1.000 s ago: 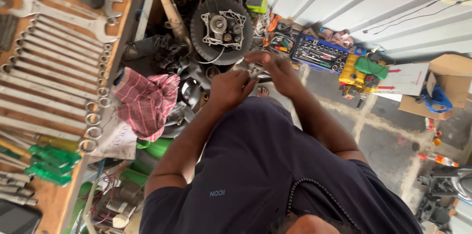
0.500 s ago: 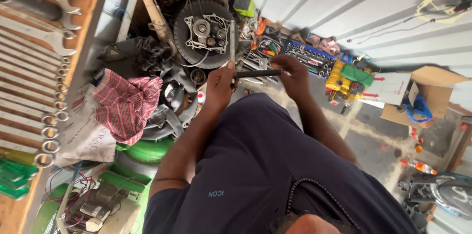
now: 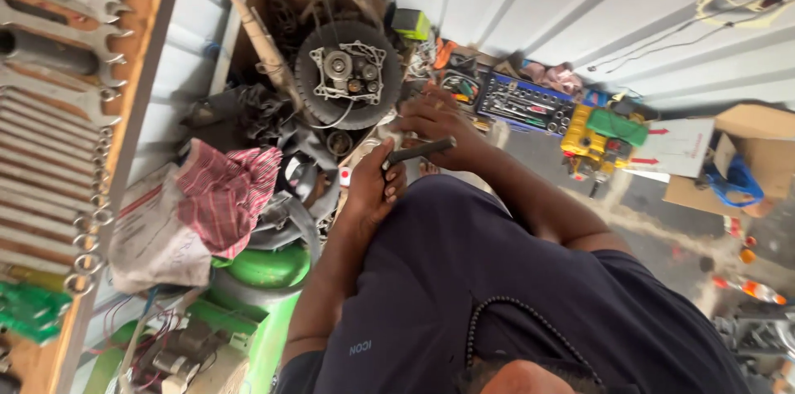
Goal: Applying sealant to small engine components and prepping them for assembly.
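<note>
Cloth [image 3: 222, 195]: red and white check, lying at the left edge of the parts pile; tank [image 3: 269, 268] below it bright green. Socket tray [image 3: 522, 104] blue with silver sockets; toolbox [image 3: 590, 139] yellow under a green lid. Rod [image 3: 421, 150] black; shirt [image 3: 497, 294] dark navy; wrench board [image 3: 145, 46] orange-brown, wrenches [image 3: 50, 104] silver-grey.
</note>
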